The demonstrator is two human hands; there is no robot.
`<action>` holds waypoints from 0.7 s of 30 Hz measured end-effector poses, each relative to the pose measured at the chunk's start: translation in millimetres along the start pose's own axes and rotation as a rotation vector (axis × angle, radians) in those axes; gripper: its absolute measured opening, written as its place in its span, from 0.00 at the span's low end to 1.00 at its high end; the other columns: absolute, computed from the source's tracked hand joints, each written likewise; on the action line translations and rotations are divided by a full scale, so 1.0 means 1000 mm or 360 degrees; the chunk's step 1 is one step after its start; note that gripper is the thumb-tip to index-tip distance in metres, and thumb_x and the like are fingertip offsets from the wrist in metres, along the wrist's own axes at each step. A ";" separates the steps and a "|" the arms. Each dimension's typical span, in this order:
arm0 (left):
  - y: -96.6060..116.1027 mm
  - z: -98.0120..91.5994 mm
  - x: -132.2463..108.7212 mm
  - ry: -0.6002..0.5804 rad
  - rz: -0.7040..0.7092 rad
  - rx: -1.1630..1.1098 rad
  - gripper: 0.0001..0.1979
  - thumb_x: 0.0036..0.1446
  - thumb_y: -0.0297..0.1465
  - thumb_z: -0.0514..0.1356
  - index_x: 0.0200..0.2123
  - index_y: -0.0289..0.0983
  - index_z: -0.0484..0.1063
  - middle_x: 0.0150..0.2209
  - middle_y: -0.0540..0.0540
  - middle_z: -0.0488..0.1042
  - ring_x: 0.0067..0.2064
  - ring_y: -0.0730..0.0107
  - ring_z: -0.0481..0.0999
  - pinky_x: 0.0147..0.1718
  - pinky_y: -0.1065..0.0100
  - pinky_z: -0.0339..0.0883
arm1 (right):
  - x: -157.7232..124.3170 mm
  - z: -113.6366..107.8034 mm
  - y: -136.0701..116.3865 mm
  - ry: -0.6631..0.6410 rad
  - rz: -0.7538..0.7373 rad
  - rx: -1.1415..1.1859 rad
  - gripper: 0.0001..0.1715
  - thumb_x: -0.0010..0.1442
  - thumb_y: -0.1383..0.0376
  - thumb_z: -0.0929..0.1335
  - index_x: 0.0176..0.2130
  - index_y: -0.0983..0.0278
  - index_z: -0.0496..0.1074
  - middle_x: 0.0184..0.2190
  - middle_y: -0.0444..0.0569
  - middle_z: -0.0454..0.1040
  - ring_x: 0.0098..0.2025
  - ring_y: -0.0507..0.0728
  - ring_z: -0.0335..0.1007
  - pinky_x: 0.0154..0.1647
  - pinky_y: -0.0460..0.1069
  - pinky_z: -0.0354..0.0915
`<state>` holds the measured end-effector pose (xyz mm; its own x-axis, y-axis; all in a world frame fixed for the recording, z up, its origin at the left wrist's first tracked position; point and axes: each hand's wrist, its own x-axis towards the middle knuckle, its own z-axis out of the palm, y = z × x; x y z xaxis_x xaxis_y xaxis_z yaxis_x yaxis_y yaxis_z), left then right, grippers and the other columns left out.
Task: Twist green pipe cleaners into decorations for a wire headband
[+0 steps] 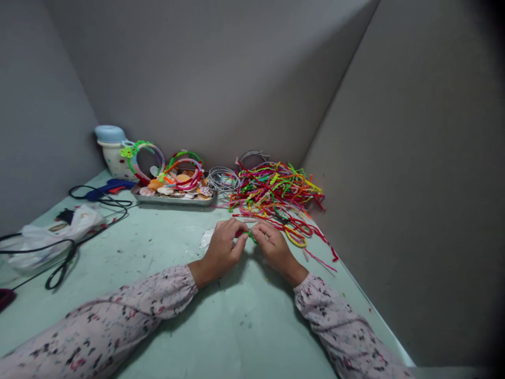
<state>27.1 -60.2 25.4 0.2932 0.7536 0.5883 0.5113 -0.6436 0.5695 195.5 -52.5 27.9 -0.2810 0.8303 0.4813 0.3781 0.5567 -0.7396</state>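
Fingers pinched, my left hand (225,243) and my right hand (275,248) meet near the middle of the table. Between their fingertips is a small piece of green pipe cleaner (252,237), mostly covered by the fingers. A bit of dark red shows beside my left fingertips, too small to make out. Just left of my left hand lies a white scrap (206,238). Beyond my right hand spreads a tangled heap of coloured pipe cleaners (276,184), with a yellow loop (295,237) close to my knuckles.
A metal tray (173,200) holds shells and wrapped hoops (150,152). Wire coils (223,180) stand beside it. Behind are a blue-lidded jar (114,155) and a blue tool, perhaps a glue gun (110,188). A black cable (73,247) crosses a plastic bag (43,239). Walls enclose the table's back and right.
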 end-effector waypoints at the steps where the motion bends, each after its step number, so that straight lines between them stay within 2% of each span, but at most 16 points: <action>1: 0.000 0.000 0.000 0.0003 -0.0004 0.0003 0.04 0.60 0.28 0.54 0.37 0.37 0.68 0.35 0.47 0.72 0.39 0.65 0.70 0.43 0.61 0.59 | 0.000 0.000 -0.001 0.0006 -0.0018 -0.0029 0.15 0.66 0.62 0.62 0.28 0.63 0.67 0.28 0.45 0.68 0.36 0.55 0.64 0.39 0.51 0.61; 4: 0.000 0.000 0.001 0.0003 -0.0033 0.0004 0.06 0.61 0.28 0.53 0.39 0.37 0.69 0.36 0.47 0.73 0.39 0.65 0.70 0.44 0.61 0.59 | 0.000 0.000 -0.003 0.0102 -0.0142 -0.0178 0.11 0.65 0.63 0.63 0.31 0.62 0.69 0.31 0.47 0.70 0.38 0.56 0.66 0.42 0.52 0.62; 7: 0.000 -0.001 0.002 0.0008 -0.0073 -0.0005 0.08 0.62 0.28 0.52 0.41 0.38 0.70 0.39 0.47 0.74 0.42 0.65 0.71 0.46 0.60 0.59 | -0.002 -0.003 -0.003 0.0363 -0.0308 -0.0339 0.05 0.63 0.65 0.65 0.37 0.62 0.71 0.36 0.50 0.72 0.43 0.58 0.66 0.47 0.55 0.62; 10: -0.002 -0.002 0.003 0.0060 -0.0128 0.0008 0.09 0.63 0.29 0.52 0.41 0.39 0.71 0.39 0.47 0.74 0.43 0.64 0.71 0.46 0.61 0.59 | -0.003 -0.006 -0.002 0.0538 -0.0422 -0.0441 0.04 0.63 0.66 0.65 0.38 0.61 0.70 0.36 0.50 0.72 0.42 0.58 0.67 0.45 0.55 0.63; 15: -0.003 -0.003 0.003 0.0144 -0.0186 0.0014 0.08 0.63 0.31 0.52 0.40 0.38 0.71 0.37 0.47 0.73 0.42 0.64 0.71 0.45 0.61 0.60 | -0.004 -0.004 0.001 0.0393 -0.0519 -0.0594 0.06 0.64 0.66 0.65 0.36 0.61 0.72 0.33 0.49 0.76 0.39 0.58 0.69 0.43 0.55 0.63; 18: -0.003 -0.003 0.004 0.0168 -0.0191 0.0012 0.08 0.63 0.30 0.52 0.39 0.38 0.70 0.37 0.46 0.73 0.42 0.63 0.71 0.45 0.61 0.61 | -0.004 -0.002 0.001 0.0316 -0.0487 -0.0646 0.08 0.64 0.64 0.65 0.39 0.62 0.73 0.35 0.49 0.78 0.39 0.58 0.70 0.43 0.54 0.63; 21: -0.003 -0.002 0.004 0.0173 -0.0189 0.0015 0.08 0.63 0.30 0.52 0.39 0.38 0.70 0.36 0.46 0.73 0.42 0.63 0.71 0.45 0.60 0.60 | -0.005 -0.001 0.002 0.0306 -0.0438 -0.0668 0.10 0.65 0.63 0.64 0.37 0.62 0.74 0.32 0.48 0.77 0.36 0.57 0.69 0.40 0.53 0.62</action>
<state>24.7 -55.5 27.1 0.1415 0.8052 0.5759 0.5447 -0.5491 0.6338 198.3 -55.8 24.7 -0.2679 0.6202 0.7373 0.6443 0.6843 -0.3415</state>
